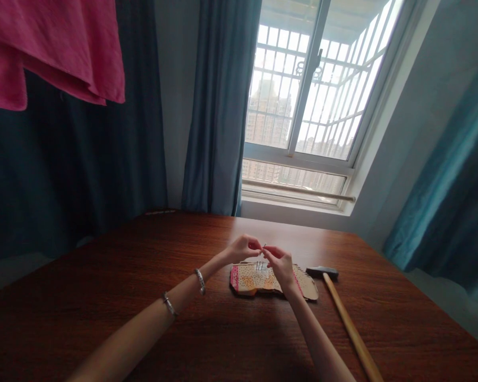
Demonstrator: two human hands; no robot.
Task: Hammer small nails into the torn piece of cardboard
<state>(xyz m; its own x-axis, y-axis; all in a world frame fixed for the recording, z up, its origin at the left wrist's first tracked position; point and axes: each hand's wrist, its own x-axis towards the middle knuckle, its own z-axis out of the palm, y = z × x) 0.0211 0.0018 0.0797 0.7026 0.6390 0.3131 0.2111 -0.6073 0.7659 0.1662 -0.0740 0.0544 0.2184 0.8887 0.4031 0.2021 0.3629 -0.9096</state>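
Note:
My left hand [245, 247] and my right hand [279, 263] meet above the table, fingertips pinched together on a thin nail [265, 245]. Most of the nail is hidden by the fingers. Below them lies a flat, cardboard-like piece [245, 280] with ragged edges, dotted in cream and orange with pink bands. Several thin nails [259, 266] stand upright on its middle, close under my fingers. My right hand and wrist cover part of the piece. To the right rests a hammer [344, 313] with a dark head and a long wooden handle.
The brown wooden table [207, 339] runs back to a barred window [302, 106] and a blue curtain [219, 111]. A pink cloth [59, 48] hangs at the upper left. Another blue curtain [438, 180] hangs on the right.

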